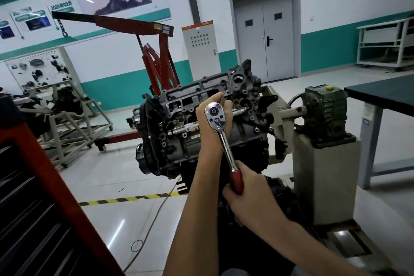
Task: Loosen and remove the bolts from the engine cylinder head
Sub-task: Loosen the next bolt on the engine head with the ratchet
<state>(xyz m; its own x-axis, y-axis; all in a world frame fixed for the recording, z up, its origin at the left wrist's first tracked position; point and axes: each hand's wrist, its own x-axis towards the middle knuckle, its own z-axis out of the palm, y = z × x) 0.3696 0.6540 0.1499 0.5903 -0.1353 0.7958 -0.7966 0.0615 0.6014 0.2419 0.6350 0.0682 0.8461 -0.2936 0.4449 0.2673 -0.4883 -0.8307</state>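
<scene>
i see all this through one camera worn on my head, facing forward and down along my forearms. it is a wide lens, so the walls bow toward the edges and the grey door (264, 36) at the back leans a little. my left hand (210, 114) and right hand (248, 188) sit near the middle, close to the lens, both on the ratchet (220, 132), with the engine (179, 123) just behind. a red tool cabinet (44, 186) crowds the lower left corner, very near. a dark table (380, 94) cuts in at the right edge.
</scene>
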